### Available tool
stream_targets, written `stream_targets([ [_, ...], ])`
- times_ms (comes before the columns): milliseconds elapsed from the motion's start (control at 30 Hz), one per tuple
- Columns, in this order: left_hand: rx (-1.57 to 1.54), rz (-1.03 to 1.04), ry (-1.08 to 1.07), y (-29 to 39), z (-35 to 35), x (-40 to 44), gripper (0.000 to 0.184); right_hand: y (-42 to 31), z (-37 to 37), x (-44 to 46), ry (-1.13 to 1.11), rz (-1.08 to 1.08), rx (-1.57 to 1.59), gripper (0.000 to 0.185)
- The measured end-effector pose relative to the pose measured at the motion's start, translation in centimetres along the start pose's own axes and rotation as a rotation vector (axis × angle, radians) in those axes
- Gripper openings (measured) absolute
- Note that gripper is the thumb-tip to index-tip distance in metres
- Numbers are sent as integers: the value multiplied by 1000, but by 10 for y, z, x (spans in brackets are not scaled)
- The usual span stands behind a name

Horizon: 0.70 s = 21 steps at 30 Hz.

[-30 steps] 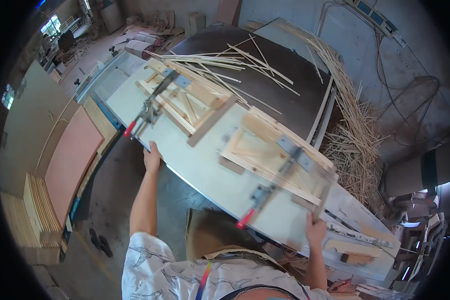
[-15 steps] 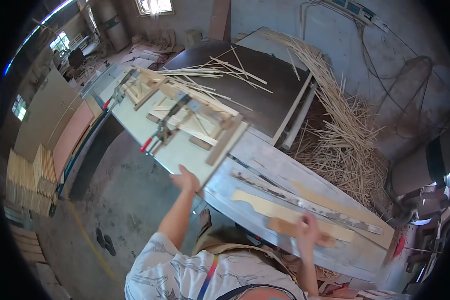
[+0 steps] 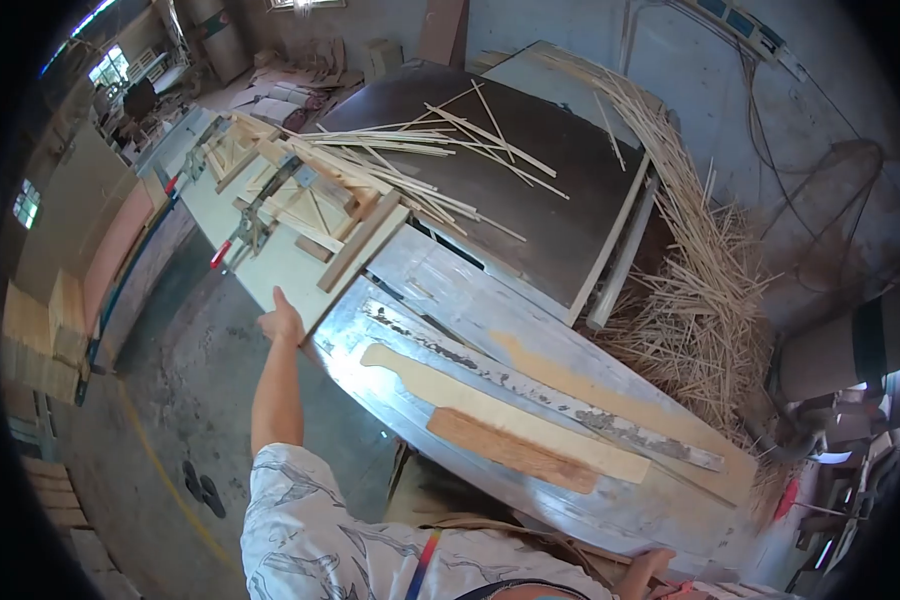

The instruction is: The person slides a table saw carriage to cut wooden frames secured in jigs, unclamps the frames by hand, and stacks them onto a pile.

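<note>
My left hand [image 3: 282, 320] grips the near corner of a long pale board [image 3: 295, 262]. Wooden frame pieces [image 3: 315, 215] are fixed on that board by metal clamps [image 3: 275, 190] with red handles. My right hand [image 3: 654, 564] is at the near edge of the metal machine table [image 3: 530, 335], low in the view; its fingers are mostly hidden. Between the hands, on the table, lie a brown wooden block [image 3: 510, 448], a pale shaped wooden strip [image 3: 410, 380] beneath or beside it, and a long paint-worn bar [image 3: 540, 388].
A dark tabletop [image 3: 560, 225] behind bears loose thin wood strips [image 3: 490, 130]. A large heap of offcut strips [image 3: 700, 290] fills the right side. Stacked boards [image 3: 30, 325] stand at the left, and slippers [image 3: 202, 488] lie on the concrete floor [image 3: 185, 370].
My left hand and the clamped board have shifted toward the upper left, and a dark slot shows beside the board. My right hand has left the brown block and dropped to the table's near edge.
</note>
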<state>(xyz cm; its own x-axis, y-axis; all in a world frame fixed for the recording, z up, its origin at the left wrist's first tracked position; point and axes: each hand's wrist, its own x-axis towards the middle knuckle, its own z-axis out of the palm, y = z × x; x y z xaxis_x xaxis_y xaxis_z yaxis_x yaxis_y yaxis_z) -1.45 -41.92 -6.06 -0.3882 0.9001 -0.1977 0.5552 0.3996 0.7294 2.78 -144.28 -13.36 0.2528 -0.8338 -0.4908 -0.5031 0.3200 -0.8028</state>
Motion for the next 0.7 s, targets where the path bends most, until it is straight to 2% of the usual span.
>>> stream_targets([
  [100, 11, -8, -36, -3, -2, 18, 112, -9, 11, 21, 279, 83, -206, 64],
  [133, 10, 5, -62, -2, -2, 21, 113, -11, 5, 21, 311, 110, -255, 64],
  [267, 19, 37, -46, -5, -5, 11, 110, -22, -25, 14, 129, 140, -507, 64],
  [400, 71, 63, -55, 15, -6, 10, 110, -30, -43, 0, 1, 127, -903, 64],
  [500, 79, 106, -95, 9, -6, 21, 111, -28, -46, -10, -71, -27, -1486, 64],
  [567, 256, 142, -45, -25, -5, 57, 100, -31, -39, -17, -187, -348, -2200, 64],
  [600, 322, 172, -41, -29, 3, 78, 91, -21, -38, -29, -241, -502, -2444, 64],
  [700, 463, 356, -149, -52, 3, 176, 69, -2, 0, -107, -222, -594, -2565, 65],
])
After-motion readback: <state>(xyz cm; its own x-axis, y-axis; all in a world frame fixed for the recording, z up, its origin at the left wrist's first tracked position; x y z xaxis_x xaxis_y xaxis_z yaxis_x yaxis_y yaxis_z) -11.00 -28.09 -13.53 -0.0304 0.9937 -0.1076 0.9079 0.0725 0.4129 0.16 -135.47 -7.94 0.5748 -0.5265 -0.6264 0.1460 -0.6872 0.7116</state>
